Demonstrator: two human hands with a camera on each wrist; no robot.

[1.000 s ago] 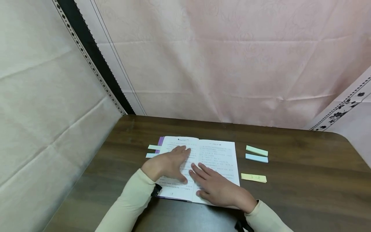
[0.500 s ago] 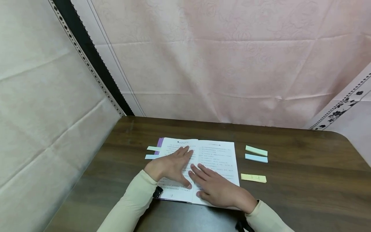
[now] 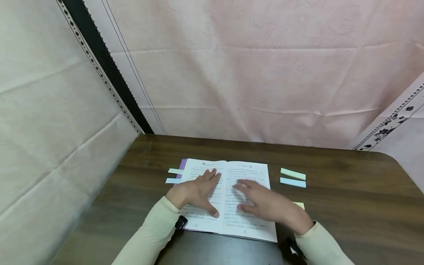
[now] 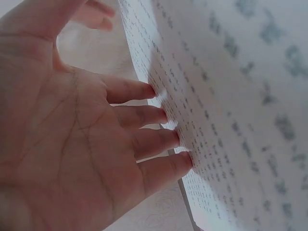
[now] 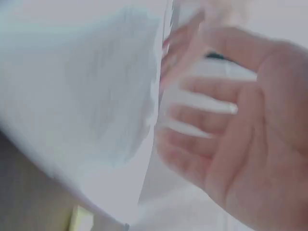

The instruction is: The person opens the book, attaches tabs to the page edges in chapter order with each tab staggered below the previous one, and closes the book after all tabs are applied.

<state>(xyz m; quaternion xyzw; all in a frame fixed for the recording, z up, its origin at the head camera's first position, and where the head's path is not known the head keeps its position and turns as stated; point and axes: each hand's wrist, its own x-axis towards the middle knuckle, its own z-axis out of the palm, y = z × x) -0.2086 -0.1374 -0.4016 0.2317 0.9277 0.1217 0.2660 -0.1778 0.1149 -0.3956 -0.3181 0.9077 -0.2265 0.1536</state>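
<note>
An open book [image 3: 248, 228] with printed pages lies on the table, a strip of purple cover showing at its left edge. My left hand [image 3: 198, 189] rests on the left page with its fingers spread; in the left wrist view its fingertips [image 4: 185, 159] touch the printed paper. Over the right page is my right hand [image 3: 265, 202], blurred, its fingers loosely extended and nothing held. In the right wrist view that hand's palm [image 5: 260, 159] faces the page. A pale green tab [image 3: 175, 171] and a light blue tab [image 3: 173, 180] stick out from the book's left side.
Right of the book, a green sticky strip [image 3: 293, 173] and a blue one [image 3: 293, 182] lie on the brown table [image 3: 347, 206]. A yellow strip [image 3: 299, 205] is partly hidden behind my right hand. Pale cloth [image 3: 248, 92] hangs behind the table.
My right hand has moved up and right from near the book's gutter, uncovering the lower right page and covering part of the yellow strip. My left hand stays on the left page.
</note>
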